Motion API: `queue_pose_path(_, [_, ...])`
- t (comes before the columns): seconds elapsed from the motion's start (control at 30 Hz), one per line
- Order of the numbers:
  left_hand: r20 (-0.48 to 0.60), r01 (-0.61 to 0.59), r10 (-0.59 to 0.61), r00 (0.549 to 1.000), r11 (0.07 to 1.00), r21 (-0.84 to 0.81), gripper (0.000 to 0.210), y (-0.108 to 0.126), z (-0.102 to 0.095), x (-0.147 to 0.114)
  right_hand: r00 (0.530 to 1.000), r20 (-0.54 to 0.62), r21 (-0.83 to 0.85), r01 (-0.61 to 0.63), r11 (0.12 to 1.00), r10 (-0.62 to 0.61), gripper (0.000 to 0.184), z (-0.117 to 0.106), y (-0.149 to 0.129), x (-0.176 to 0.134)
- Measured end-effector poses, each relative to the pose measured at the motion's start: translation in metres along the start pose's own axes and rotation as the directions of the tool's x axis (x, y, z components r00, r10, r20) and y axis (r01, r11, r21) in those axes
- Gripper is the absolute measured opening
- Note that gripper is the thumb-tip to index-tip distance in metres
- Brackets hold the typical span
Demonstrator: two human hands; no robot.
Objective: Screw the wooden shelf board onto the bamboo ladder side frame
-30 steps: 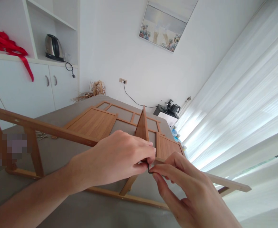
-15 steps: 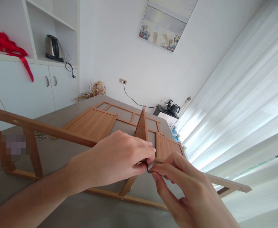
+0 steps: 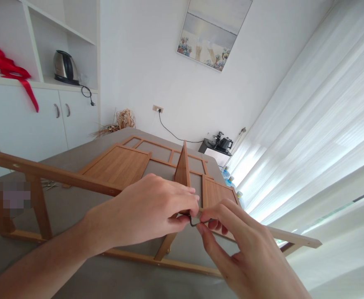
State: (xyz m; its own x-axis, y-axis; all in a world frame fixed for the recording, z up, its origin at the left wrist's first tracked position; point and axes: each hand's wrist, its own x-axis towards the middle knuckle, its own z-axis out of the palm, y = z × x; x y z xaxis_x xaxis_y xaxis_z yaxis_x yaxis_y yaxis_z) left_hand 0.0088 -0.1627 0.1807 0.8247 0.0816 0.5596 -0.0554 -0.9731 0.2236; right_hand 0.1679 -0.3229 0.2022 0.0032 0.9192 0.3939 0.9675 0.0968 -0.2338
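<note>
My left hand (image 3: 150,207) is closed round the upper rail of a wooden frame (image 3: 60,174), where an upright wooden panel (image 3: 183,166) meets it. A dark, bent hex key (image 3: 193,223) reaches in between the left thumb and fingers; its tip is hidden there. With thumb and index finger, my right hand (image 3: 240,245) pinches the key's other arm, its remaining fingers curled beneath. The frame stands on edge on a grey-brown covered table (image 3: 85,278), its lower rail (image 3: 188,265) running below both hands.
More wooden panels (image 3: 116,164) and an open slatted frame (image 3: 157,149) lie farther back on the table. Dried stalks (image 3: 124,120) lie at the far left corner. Bottles (image 3: 230,180) stand beyond the right edge, near white curtains (image 3: 294,145). A kettle (image 3: 65,66) sits on a shelf.
My right hand has drawn slightly away from the left, and more of the hex key's bend shows between them. The whole view has shifted a little.
</note>
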Motion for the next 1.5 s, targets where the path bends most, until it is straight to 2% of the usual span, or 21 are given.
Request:
queue_pose_path(0.33, [-0.031,-0.031,0.032,0.999,0.999,0.027,0.009,-0.002,0.002,-0.001,0.994,0.049,0.043,-0.105,0.994,0.103,0.014,0.002,0.006,-0.005])
queue_pose_path(0.5, [-0.048,-0.049,0.051,0.998,0.998,0.041,0.009,-0.003,0.003,-0.002,0.999,0.001,0.107,-0.035,0.994,0.035,0.018,0.006,0.007,-0.006])
queue_pose_path(0.8, [-0.047,-0.037,0.038,0.998,0.999,0.037,0.010,-0.004,0.005,-0.002,0.988,0.141,0.065,-0.067,0.996,0.057,0.029,0.017,-0.002,0.003])
queue_pose_path(0.9, [-0.036,-0.034,0.035,0.999,0.999,0.031,0.010,-0.004,0.004,-0.001,0.990,0.136,0.075,-0.056,0.996,0.046,0.031,0.017,-0.006,0.007])
queue_pose_path(1.0, [-0.035,-0.037,0.038,0.999,0.999,0.028,0.011,-0.004,0.004,-0.001,0.994,0.099,0.109,-0.052,0.993,0.041,0.031,0.017,-0.007,0.009])
queue_pose_path(1.27, [-0.041,-0.053,0.054,0.998,0.998,0.032,0.011,-0.004,0.003,-0.002,0.990,0.140,0.036,-0.039,0.999,0.034,0.029,0.014,-0.006,0.009])
queue_pose_path(1.4, [-0.036,-0.046,0.047,0.998,0.998,0.034,0.011,-0.002,0.001,-0.001,0.984,0.175,0.029,0.015,0.999,-0.020,0.030,0.010,-0.001,0.007])
queue_pose_path(1.5, [-0.023,-0.040,0.041,0.999,0.999,0.037,0.010,-0.001,0.000,-0.001,0.989,0.144,0.035,0.028,0.999,-0.033,0.023,0.006,0.000,0.003])
